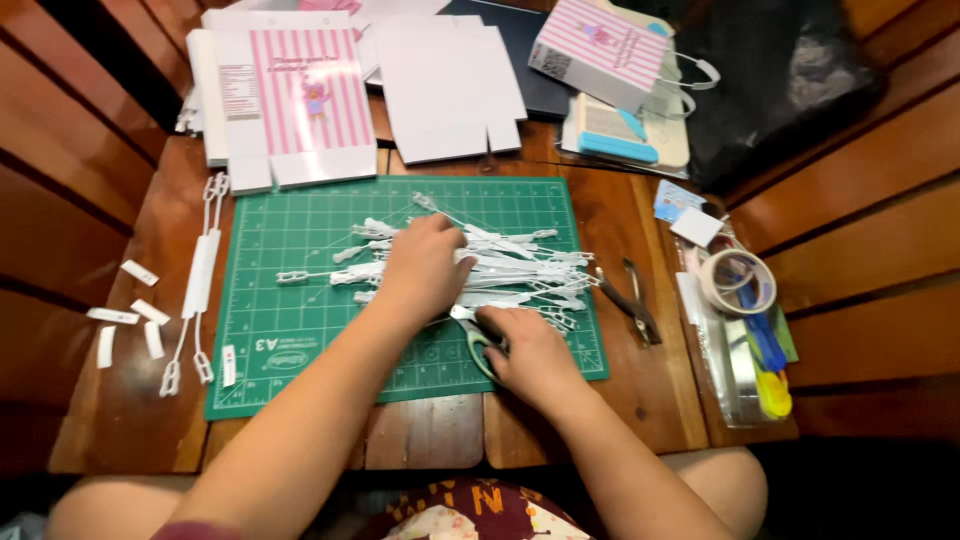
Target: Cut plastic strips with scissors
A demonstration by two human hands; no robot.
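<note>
thin white plastic handles (500,268) under left hand (425,270), gridded green mat (300,300)

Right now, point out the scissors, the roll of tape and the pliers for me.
scissors (478,340), head view, on the green handle loop beside the right hand.
roll of tape (737,281), head view, on its pale outer rim.
pliers (634,305), head view, on the dark handles.

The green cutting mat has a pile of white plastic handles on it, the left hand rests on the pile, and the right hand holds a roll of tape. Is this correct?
Not quite. In the head view the right hand holds scissors, not tape; the tape roll lies apart on the table. The mat, handles and left hand are as you say.
</note>
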